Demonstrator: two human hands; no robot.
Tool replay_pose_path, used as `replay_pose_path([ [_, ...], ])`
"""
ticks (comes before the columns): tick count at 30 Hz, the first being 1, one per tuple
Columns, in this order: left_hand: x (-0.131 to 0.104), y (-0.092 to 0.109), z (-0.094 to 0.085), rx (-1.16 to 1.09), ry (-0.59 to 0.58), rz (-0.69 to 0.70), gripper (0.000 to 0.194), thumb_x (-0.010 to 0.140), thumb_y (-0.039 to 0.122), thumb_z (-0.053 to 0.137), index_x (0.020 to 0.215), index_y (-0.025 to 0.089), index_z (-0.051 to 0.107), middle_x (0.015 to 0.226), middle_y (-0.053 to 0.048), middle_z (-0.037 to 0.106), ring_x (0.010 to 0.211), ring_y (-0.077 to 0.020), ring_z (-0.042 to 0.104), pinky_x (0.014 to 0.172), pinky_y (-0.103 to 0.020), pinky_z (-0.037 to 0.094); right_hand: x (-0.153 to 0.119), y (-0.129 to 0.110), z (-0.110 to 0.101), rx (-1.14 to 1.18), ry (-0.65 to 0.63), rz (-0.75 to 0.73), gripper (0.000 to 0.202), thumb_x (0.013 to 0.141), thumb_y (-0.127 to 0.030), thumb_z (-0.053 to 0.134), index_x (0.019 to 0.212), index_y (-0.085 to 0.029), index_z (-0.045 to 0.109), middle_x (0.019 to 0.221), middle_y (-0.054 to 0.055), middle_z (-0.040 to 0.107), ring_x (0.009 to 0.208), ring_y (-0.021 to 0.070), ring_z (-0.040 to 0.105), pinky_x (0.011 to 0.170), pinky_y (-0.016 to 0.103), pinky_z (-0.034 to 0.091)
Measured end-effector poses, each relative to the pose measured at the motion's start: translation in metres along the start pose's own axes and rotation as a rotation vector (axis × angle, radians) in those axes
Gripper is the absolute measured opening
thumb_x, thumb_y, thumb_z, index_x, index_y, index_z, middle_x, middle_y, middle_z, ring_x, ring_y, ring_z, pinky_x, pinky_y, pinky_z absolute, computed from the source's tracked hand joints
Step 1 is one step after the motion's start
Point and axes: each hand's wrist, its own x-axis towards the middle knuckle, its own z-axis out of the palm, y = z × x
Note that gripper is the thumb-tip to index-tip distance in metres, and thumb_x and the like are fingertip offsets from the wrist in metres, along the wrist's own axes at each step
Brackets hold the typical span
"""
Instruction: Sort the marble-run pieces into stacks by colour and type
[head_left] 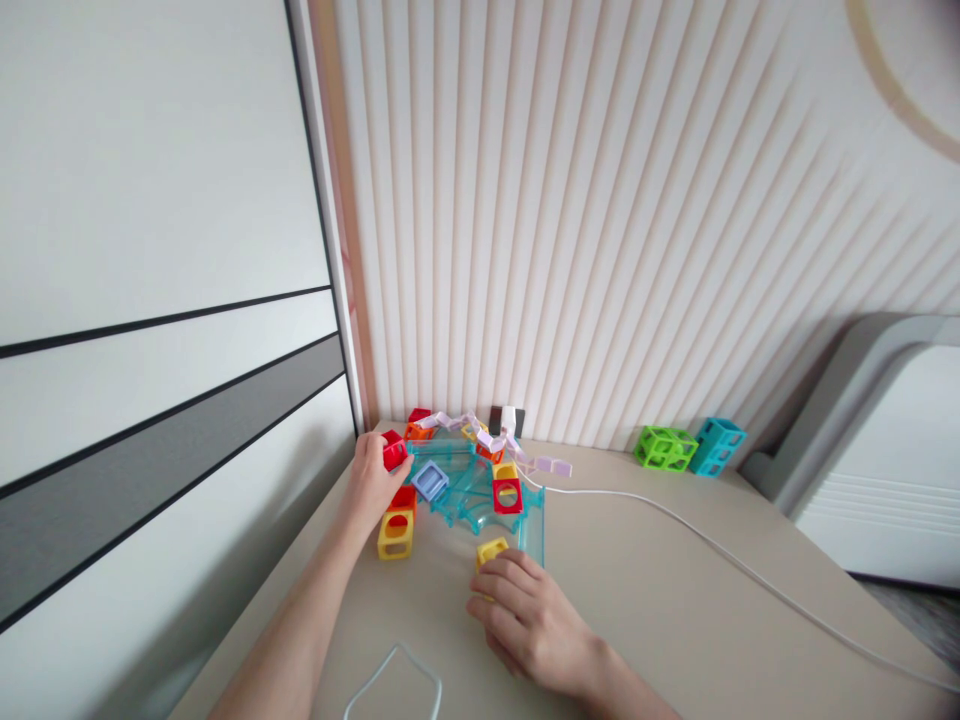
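My left hand (373,478) grips a red block (394,450) at the left end of a teal see-through track piece (442,450). My right hand (525,615) is closed on a yellow block (492,550) near the table's front, its fingers hiding the lower part. Between the hands, a blue block (430,481) lies on the teal pieces. A red block with a round hole (508,496) sits against a yellow one on the right. Below my left hand, an open yellow block (395,535) adjoins an orange-red one (403,499).
Green blocks (664,448) and teal blocks (718,446) stand by the ribbed wall. A pale purple chain (551,465) lies behind the track pieces. One white cable (705,535) crosses the table (637,580) to the right; a cord loop (397,650) lies in front.
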Motion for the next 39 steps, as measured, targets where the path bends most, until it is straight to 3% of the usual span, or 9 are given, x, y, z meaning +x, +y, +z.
replay_pose_path([
  [12, 0.003, 0.010, -0.007, -0.056, 0.173, 0.079, 0.027, 0.085, 0.032, 0.064, 0.097, 0.024, 0.041, 0.116, -0.015, 0.055, 0.113, -0.0309, 0.060, 0.100, -0.047, 0.051, 0.001, 0.000, -0.003, -0.004, 0.003, -0.006, 0.019, 0.096, -0.011, 0.051, 0.112, -0.018, 0.059, 0.105, 0.009, 0.074, 0.105, 0.0201, 0.066, 0.100, 0.038, 0.050],
  [17, 0.002, 0.016, -0.010, -0.140, 0.195, -0.074, 0.036, 0.081, 0.033, 0.068, 0.101, 0.025, 0.040, 0.120, -0.015, 0.059, 0.113, -0.0307, 0.062, 0.097, -0.048, 0.053, 0.000, 0.001, -0.002, -0.009, 0.003, -0.005, 0.020, 0.095, -0.011, 0.051, 0.113, -0.018, 0.059, 0.105, 0.009, 0.074, 0.106, 0.0199, 0.065, 0.100, 0.037, 0.050],
  [22, 0.000, 0.026, -0.012, -0.487, 0.205, -0.199, 0.041, 0.081, 0.032, 0.067, 0.107, 0.027, 0.036, 0.138, -0.015, 0.057, 0.120, -0.0270, 0.063, 0.096, -0.043, 0.056, 0.002, 0.001, -0.004, -0.003, 0.022, -0.014, 0.021, 0.093, -0.010, 0.051, 0.111, -0.016, 0.061, 0.105, 0.009, 0.074, 0.105, 0.0203, 0.064, 0.099, 0.037, 0.051],
  [26, -0.003, 0.035, -0.011, -0.759, 0.146, -0.161, 0.038, 0.084, 0.037, 0.061, 0.107, 0.029, 0.032, 0.143, -0.016, 0.054, 0.130, -0.0273, 0.058, 0.098, -0.044, 0.055, 0.002, 0.001, -0.003, 0.007, 0.029, -0.016, 0.021, 0.095, -0.010, 0.050, 0.110, -0.015, 0.063, 0.105, 0.009, 0.074, 0.105, 0.0207, 0.064, 0.099, 0.038, 0.051],
  [30, -0.007, 0.048, -0.011, -0.868, 0.055, -0.138, 0.036, 0.085, 0.044, 0.054, 0.109, 0.030, 0.031, 0.143, -0.016, 0.056, 0.129, -0.0281, 0.060, 0.100, -0.048, 0.053, 0.001, 0.001, -0.003, -0.005, 0.020, -0.014, 0.019, 0.095, -0.010, 0.052, 0.110, -0.015, 0.062, 0.105, 0.010, 0.074, 0.106, 0.0204, 0.064, 0.101, 0.038, 0.050],
  [35, -0.014, 0.068, -0.012, -1.225, 0.018, -0.169, 0.038, 0.079, 0.045, 0.061, 0.105, 0.030, 0.038, 0.140, -0.012, 0.061, 0.124, -0.0318, 0.063, 0.099, -0.055, 0.052, 0.002, 0.000, -0.004, -0.002, 0.010, -0.007, 0.020, 0.096, -0.012, 0.050, 0.112, -0.017, 0.060, 0.104, 0.010, 0.075, 0.106, 0.0200, 0.065, 0.100, 0.037, 0.051],
  [39, -0.023, 0.071, -0.004, -1.491, 0.003, -0.143, 0.034, 0.081, 0.037, 0.068, 0.105, 0.027, 0.048, 0.137, -0.011, 0.064, 0.117, -0.0312, 0.067, 0.099, -0.054, 0.052, 0.003, 0.000, -0.005, 0.026, 0.012, -0.007, 0.022, 0.094, -0.009, 0.050, 0.113, -0.017, 0.059, 0.105, 0.009, 0.075, 0.104, 0.0207, 0.065, 0.099, 0.037, 0.051],
])
